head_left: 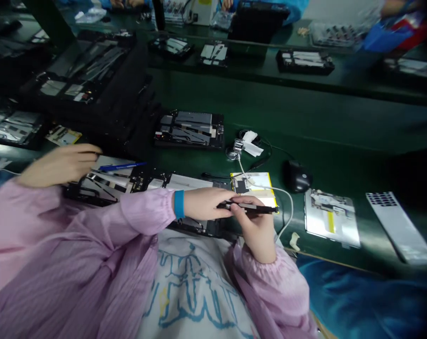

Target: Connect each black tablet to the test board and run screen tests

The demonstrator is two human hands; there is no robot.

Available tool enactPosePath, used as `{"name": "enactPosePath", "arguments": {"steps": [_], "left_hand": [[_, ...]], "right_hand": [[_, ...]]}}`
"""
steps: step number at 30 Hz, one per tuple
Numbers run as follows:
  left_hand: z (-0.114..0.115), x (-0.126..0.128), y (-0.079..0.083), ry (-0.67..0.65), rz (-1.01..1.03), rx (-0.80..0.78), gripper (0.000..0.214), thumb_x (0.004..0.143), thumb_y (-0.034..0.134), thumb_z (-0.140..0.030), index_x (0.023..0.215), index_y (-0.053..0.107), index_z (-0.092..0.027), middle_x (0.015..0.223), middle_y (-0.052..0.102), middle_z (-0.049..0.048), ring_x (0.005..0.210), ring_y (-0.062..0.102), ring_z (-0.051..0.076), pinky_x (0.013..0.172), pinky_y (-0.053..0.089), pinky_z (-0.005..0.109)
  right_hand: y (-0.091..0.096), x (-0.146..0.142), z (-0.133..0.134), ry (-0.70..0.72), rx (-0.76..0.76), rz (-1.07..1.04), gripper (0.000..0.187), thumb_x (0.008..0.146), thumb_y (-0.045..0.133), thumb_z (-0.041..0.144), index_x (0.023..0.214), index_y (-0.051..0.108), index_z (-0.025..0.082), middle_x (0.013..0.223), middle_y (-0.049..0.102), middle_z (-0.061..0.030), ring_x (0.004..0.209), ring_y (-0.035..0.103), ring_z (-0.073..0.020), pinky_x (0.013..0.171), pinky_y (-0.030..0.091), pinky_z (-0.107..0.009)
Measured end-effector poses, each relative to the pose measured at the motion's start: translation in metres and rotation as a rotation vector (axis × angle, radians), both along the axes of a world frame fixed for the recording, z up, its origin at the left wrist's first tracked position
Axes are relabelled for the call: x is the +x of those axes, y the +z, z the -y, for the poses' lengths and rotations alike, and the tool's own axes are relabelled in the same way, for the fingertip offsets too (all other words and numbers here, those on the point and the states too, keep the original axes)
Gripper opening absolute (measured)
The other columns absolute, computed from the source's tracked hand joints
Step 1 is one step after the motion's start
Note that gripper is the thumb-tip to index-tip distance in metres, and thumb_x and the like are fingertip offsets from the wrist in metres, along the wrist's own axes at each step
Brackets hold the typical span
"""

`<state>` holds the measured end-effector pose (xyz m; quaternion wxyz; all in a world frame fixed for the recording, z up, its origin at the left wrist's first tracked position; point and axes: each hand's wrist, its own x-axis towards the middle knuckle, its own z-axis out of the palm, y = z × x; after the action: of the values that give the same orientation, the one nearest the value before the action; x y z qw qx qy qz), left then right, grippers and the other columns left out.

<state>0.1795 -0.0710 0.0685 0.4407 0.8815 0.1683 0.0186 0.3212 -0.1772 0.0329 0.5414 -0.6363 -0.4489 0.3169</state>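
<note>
A thin black flat part (261, 207), seen nearly edge-on, is held between my two hands; its exact kind does not show. My left hand (208, 202), with a teal band at the wrist, grips its left end. From the right, my right hand (259, 230) holds it with the thumb on the near side. Below my hands lies an opened tablet-like device (192, 181) with exposed inner parts, partly covered by my left forearm. Just behind the held part lies a yellow-edged battery-like panel (269, 181) with a white cable across it.
At left, a co-worker's hand (63, 162) is over another opened device with a blue pen (123, 166). Stacked black trays (103, 108) rise behind. Rightward are a black mouse (298, 176), a silver panel (331, 226) and a white strip (404, 230). A shelf holds more devices.
</note>
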Motion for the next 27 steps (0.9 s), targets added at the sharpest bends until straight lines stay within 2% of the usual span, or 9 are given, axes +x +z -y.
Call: {"name": "enactPosePath", "arguments": {"steps": [3, 6, 8, 13, 16, 19, 22, 27], "left_hand": [[-0.01, 0.022, -0.013, -0.018, -0.039, -0.178, 0.022, 0.085, 0.061, -0.022, 0.104, 0.063, -0.011, 0.094, 0.071, 0.008, 0.082, 0.064, 0.015, 0.072, 0.047, 0.024], [-0.018, 0.032, -0.021, 0.068, -0.026, -0.346, 0.01, 0.087, 0.057, -0.019, 0.089, 0.063, -0.011, 0.069, 0.066, 0.0006, 0.063, 0.059, 0.009, 0.063, 0.043, 0.019], [-0.02, 0.036, -0.022, 0.147, 0.001, -0.439, 0.011, 0.089, 0.054, -0.017, 0.083, 0.061, -0.011, 0.059, 0.06, -0.0022, 0.056, 0.056, 0.007, 0.06, 0.043, 0.018], [-0.018, 0.046, -0.014, 0.262, 0.008, -0.562, 0.01, 0.087, 0.055, -0.017, 0.078, 0.055, -0.011, 0.052, 0.05, -0.0063, 0.044, 0.046, 0.005, 0.048, 0.039, 0.016], [-0.017, 0.049, -0.011, 0.29, 0.029, -0.597, 0.014, 0.088, 0.054, -0.022, 0.079, 0.051, -0.013, 0.054, 0.048, -0.0068, 0.041, 0.044, 0.004, 0.044, 0.038, 0.016], [-0.018, 0.048, -0.01, 0.311, 0.053, -0.565, 0.021, 0.09, 0.053, -0.033, 0.082, 0.051, -0.014, 0.055, 0.045, -0.0074, 0.041, 0.042, 0.004, 0.043, 0.038, 0.016], [-0.02, 0.045, -0.008, 0.299, 0.041, -0.454, 0.023, 0.087, 0.056, -0.037, 0.086, 0.053, -0.014, 0.058, 0.044, -0.0071, 0.043, 0.04, 0.004, 0.044, 0.035, 0.017], [-0.012, 0.035, 0.0, 0.05, -0.063, -0.203, 0.029, 0.068, 0.074, -0.029, 0.086, 0.055, -0.015, 0.066, 0.054, -0.004, 0.055, 0.044, 0.008, 0.054, 0.034, 0.021]], "right_hand": [[-0.002, 0.014, 0.007, -0.076, -0.032, 0.001, 0.019, 0.073, 0.071, 0.037, 0.081, 0.067, 0.021, 0.081, 0.071, -0.0045, 0.08, 0.066, -0.0199, 0.076, 0.052, -0.036], [-0.012, 0.032, 0.009, -0.119, -0.091, -0.054, 0.022, 0.07, 0.074, 0.04, 0.078, 0.066, 0.021, 0.075, 0.069, -0.0037, 0.07, 0.064, -0.0187, 0.066, 0.052, -0.034], [-0.02, 0.041, 0.008, -0.094, -0.132, -0.11, 0.026, 0.068, 0.075, 0.043, 0.077, 0.065, 0.02, 0.07, 0.067, -0.0026, 0.061, 0.06, -0.0169, 0.058, 0.051, -0.032], [-0.028, 0.047, 0.003, -0.011, -0.187, -0.111, 0.031, 0.067, 0.074, 0.048, 0.079, 0.066, 0.02, 0.068, 0.065, -0.0014, 0.054, 0.055, -0.0132, 0.054, 0.05, -0.03], [-0.025, 0.049, 0.002, 0.066, -0.213, -0.234, 0.034, 0.067, 0.074, 0.049, 0.081, 0.066, 0.02, 0.067, 0.064, -0.0005, 0.05, 0.052, -0.0113, 0.045, 0.045, -0.026], [-0.022, 0.054, 0.002, 0.068, -0.179, -0.292, 0.031, 0.066, 0.076, 0.046, 0.08, 0.065, 0.02, 0.065, 0.061, 0.0009, 0.05, 0.051, -0.0102, 0.043, 0.042, -0.024], [-0.019, 0.054, 0.002, 0.055, -0.156, -0.323, 0.028, 0.067, 0.076, 0.042, 0.08, 0.064, 0.021, 0.066, 0.061, 0.0014, 0.051, 0.049, -0.0095, 0.042, 0.04, -0.022], [-0.016, 0.034, 0.002, 0.106, -0.093, -0.506, 0.026, 0.073, 0.072, 0.04, 0.086, 0.059, 0.023, 0.071, 0.059, 0.0018, 0.055, 0.053, -0.011, 0.045, 0.043, -0.023]]}}
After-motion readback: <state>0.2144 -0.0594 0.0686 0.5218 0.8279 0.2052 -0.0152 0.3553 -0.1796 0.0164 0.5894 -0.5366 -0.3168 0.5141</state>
